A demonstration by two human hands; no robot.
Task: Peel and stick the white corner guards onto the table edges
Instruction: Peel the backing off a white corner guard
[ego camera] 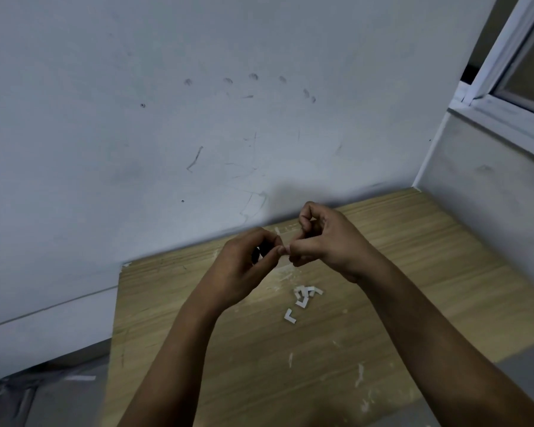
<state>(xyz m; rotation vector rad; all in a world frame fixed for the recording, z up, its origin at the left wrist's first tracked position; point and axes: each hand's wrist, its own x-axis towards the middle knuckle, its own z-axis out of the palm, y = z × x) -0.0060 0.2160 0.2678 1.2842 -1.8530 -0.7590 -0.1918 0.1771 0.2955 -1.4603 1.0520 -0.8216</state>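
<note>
Both hands, left (244, 266) and right (324, 241), meet fingertip to fingertip, fingers curled.

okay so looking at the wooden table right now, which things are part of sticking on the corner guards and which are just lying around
Part of the job:
- left hand and right hand, fingertips meeting above the table; what they pinch is too small to tell
- pile of white corner guards
- single corner guard beside it
- wooden table

Just lying about:
- white scraps on the tabletop
- window frame
- scuffed wall
</note>
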